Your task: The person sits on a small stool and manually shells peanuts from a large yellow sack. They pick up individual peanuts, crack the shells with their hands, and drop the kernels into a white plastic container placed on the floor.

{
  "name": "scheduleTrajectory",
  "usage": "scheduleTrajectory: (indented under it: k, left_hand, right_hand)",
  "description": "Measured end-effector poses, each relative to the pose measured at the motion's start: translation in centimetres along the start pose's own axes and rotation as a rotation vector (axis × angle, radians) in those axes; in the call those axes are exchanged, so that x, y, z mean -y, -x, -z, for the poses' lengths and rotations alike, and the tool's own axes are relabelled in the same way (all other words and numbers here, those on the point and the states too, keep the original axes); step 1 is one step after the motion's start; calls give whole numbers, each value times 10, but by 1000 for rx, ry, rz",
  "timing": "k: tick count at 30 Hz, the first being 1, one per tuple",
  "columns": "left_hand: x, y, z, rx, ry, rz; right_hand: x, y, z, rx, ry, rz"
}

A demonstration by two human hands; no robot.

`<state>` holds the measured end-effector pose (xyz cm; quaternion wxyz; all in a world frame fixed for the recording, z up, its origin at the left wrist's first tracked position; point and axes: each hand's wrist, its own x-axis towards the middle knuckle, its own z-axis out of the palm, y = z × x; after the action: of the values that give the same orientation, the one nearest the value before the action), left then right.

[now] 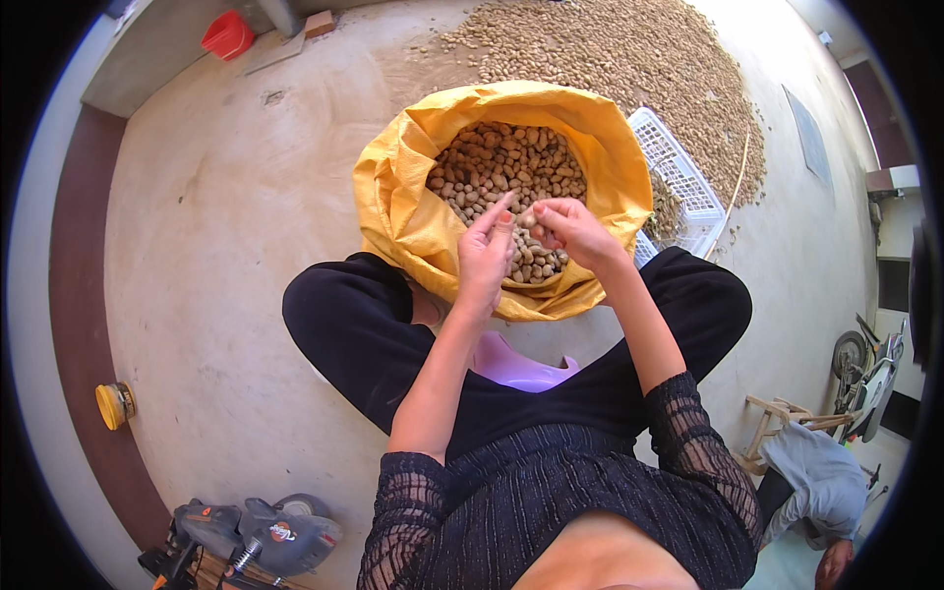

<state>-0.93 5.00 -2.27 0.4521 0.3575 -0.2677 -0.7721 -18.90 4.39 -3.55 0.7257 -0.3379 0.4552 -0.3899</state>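
A large yellow woven sack [402, 195] stands between my knees with its rim rolled outward, and unshelled peanuts [542, 158] lie inside. Both my hands are over the sack's mouth, close together. My right hand [579, 232] pinches a peanut [527, 220] between thumb and fingers. Beside it, my left hand [487, 258] has its index finger stretched forward and its thumb near that finger. Whether anything sits in the left palm is hidden from this angle.
A white plastic basket [682, 166] holding dry plant debris touches the sack's right side. Beyond it peanuts [612, 48] are spread over the concrete floor. A lilac plastic stool [520, 365] is under me. A person [811, 479] bends at lower right, near a motorcycle [874, 376].
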Motion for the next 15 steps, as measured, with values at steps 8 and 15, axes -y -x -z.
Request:
scheduleTrajectory:
  k: [8,15]
  left_hand:
    - [18,7,-15,130,-338,-229]
    - [13,6,-16,195,-354,-176]
  right_hand:
    - [-16,29,-11,41,-324,1]
    - [-28,27,-2,107,-291,78]
